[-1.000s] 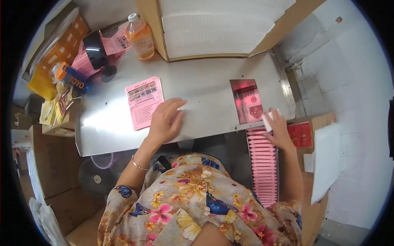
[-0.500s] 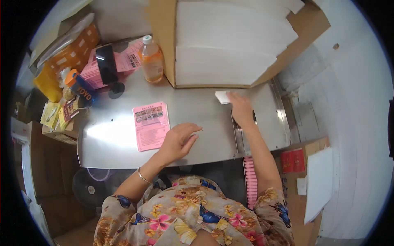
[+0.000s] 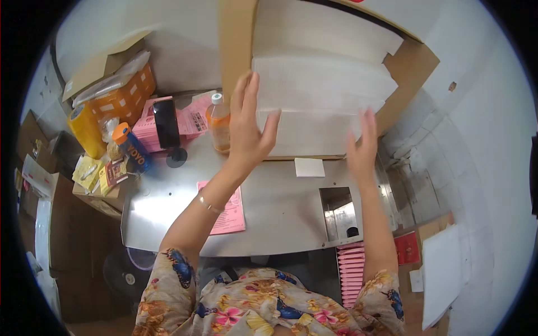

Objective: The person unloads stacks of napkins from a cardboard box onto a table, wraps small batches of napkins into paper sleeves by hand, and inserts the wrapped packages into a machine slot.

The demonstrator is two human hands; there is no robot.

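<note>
My left hand [image 3: 249, 131] is raised over the metal table with fingers up and thumb apart, holding nothing. It is in front of the cardboard box's left edge and partly covers a bottle of orange liquid [image 3: 219, 126]. My right hand [image 3: 363, 151], a little blurred, is lifted near the box's lower right side, fingers apart and nothing in it. Between the hands, a small white stack of paper [image 3: 309, 167] lies on the table by the foot of the open cardboard box [image 3: 305, 131], whose inside is white. Below my left forearm lies a pink printed sheet stack [image 3: 232, 215], partly hidden.
A rectangular slot [image 3: 336, 204] is cut in the metal table [image 3: 274, 224], above a row of pink packets [image 3: 351, 274]. At the left stand a blue YOYO can [image 3: 136, 151], a black phone [image 3: 166, 124] on pink sheets, a yellow roll [image 3: 87, 131] and an orange basket [image 3: 126, 95].
My right hand has let go of the white paper stack, now lying by the box, and moved up and right. My left hand has risen from beside the pink sheets. The view has tilted.
</note>
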